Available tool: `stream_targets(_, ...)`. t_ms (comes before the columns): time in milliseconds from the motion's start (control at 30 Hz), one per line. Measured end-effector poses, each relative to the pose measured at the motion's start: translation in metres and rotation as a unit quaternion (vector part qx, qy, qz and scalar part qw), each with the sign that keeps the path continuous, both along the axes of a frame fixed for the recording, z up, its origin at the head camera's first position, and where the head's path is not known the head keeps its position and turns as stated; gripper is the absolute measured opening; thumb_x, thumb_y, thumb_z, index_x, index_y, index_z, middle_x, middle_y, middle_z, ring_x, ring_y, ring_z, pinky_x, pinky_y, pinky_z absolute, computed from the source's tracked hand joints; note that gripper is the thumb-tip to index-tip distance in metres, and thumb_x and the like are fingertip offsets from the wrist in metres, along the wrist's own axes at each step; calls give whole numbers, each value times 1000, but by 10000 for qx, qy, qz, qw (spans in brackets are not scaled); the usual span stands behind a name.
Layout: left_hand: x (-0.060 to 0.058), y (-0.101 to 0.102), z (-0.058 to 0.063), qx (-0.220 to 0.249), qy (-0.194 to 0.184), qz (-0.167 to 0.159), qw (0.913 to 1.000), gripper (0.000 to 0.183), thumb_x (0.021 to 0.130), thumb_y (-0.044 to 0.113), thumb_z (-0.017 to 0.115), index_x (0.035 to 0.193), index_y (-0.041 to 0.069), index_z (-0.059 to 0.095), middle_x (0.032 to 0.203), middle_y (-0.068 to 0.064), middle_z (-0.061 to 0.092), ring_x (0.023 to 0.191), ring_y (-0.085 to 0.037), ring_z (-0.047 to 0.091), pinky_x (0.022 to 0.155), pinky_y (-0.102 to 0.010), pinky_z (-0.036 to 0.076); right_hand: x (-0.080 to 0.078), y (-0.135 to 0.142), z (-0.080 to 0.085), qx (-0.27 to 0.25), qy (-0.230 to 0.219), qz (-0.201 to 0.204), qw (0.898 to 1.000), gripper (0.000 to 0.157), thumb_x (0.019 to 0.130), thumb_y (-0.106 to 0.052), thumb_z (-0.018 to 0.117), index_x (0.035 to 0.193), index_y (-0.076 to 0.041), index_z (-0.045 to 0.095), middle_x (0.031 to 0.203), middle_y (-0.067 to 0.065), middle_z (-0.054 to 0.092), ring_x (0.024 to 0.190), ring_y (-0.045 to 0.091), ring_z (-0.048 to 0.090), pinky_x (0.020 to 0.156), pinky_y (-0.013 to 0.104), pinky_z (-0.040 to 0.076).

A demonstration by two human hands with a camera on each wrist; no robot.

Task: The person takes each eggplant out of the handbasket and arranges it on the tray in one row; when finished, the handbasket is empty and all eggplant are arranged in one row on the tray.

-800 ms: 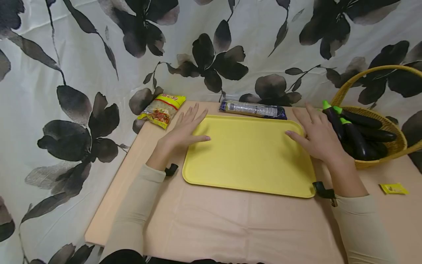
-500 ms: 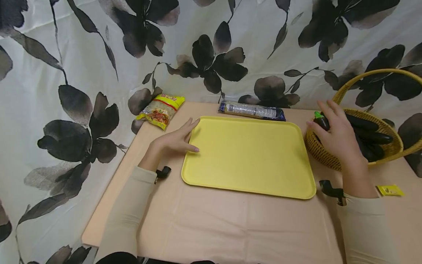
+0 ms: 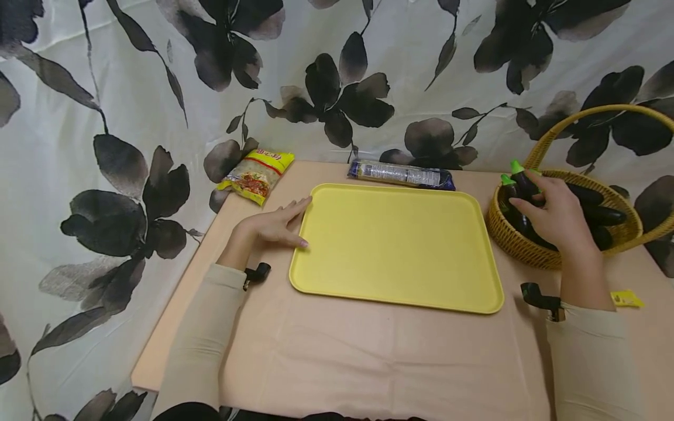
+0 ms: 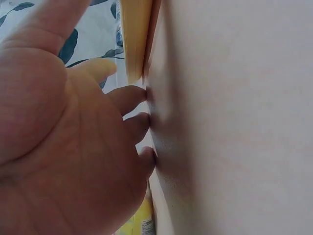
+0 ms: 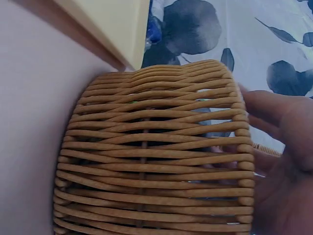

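My right hand [image 3: 560,213] reaches into a woven basket [image 3: 518,248] at the right, thumb and fingers around a dark eggplant [image 3: 526,186] with a bright green stem. Another eggplant [image 3: 509,202] lies beside it, and several more lie under and behind the hand. In the right wrist view the basket's wall [image 5: 156,161] hides most of the eggplants and the fingertips. My left hand [image 3: 268,227] rests at the left edge of a yellow tray [image 3: 395,245], thumb at its rim. The left wrist view shows its fingertips [image 4: 139,125] down on the tabletop.
A yellow food packet [image 3: 258,175] sits at the back left corner. Behind the tray lies a long dark blue package [image 3: 401,175]. A small yellow sachet [image 3: 626,299] is on the table right of my right wrist. A floral cloth [image 3: 326,99] hangs behind the table.
My right hand has moved right from beside the tray into the basket and closed around an eggplant. My left hand has drawn back left and down along the tray's edge.
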State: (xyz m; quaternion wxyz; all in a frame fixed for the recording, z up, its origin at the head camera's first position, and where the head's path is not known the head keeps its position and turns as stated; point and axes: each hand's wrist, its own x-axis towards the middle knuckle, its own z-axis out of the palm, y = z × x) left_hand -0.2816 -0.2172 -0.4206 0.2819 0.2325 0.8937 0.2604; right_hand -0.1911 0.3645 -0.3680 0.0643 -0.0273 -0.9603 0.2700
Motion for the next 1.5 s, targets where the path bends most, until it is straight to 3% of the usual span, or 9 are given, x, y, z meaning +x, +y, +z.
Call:
stream_targets(233,-1,-2,1,-150,143,-238,9995,125,81,59,84,169,29,0,176,-3,-10,162,-29,-14,131,-56,-6,-4,3,-5,396,-616,208,9971,72,107,-39,58,166,-14,26,154,42,25,130,60,36,103,81,35)
stream_targets(367,-4,-1,-1,-151,192,-332,9992,124,81,59,84,169,26,3,177,-3,-10,162,-29,-13,131,-54,-6,-2,5,-6,447,-731,173,9962,68,107,-33,58,165,-13,29,154,43,22,137,65,28,105,84,29)
stream_targets(500,-4,0,-2,-160,169,-310,9992,125,80,59,84,169,26,3,177,-2,-10,162,-29,-13,131,-54,-6,-1,6,-7,454,-689,193,9964,63,108,-28,57,164,-13,32,148,44,26,133,64,30,103,84,31)
stream_targets(900,-3,2,-1,-149,115,-224,9996,125,81,58,85,169,27,2,177,-2,-9,162,-28,-13,131,-54,-7,5,5,2,90,-139,-30,9999,56,112,-29,44,165,-22,28,154,41,31,141,63,28,109,81,27)
stream_targets(1167,-1,1,0,-118,95,-146,9998,124,80,57,86,169,27,6,177,-2,-8,163,-28,-12,131,-54,-7,6,-13,13,-210,618,-146,9978,54,110,-26,51,163,-25,38,152,35,39,136,59,37,101,77,39)
stream_targets(1267,0,2,0,-119,84,-120,9998,124,79,57,86,169,28,7,177,-3,-8,163,-28,-12,131,-54,-7,8,-21,16,-267,898,-164,9955,53,109,-23,54,161,-25,42,147,34,42,131,55,42,99,70,44)
stream_targets(1367,0,2,1,-113,58,-70,9999,125,78,57,87,169,28,7,177,-3,-8,163,-28,-12,131,-55,-7,9,-29,18,-428,1083,-77,9932,53,108,-27,57,159,-29,45,142,29,46,124,47,47,92,38,52)
stream_targets(1433,0,2,0,-109,31,-36,9999,125,78,57,87,169,29,7,177,-2,-8,163,-27,-12,131,-55,-7,9,-38,19,-628,1120,60,9917,54,106,-29,60,158,-33,46,140,24,49,121,40,49,85,18,47)
stream_targets(1500,-1,2,-1,-99,21,-21,9999,125,77,58,88,169,30,7,177,-2,-8,163,-27,-12,131,-56,-7,7,-48,19,-898,1163,278,9888,54,105,-29,63,156,-36,48,136,18,52,115,31,52,73,8,38)
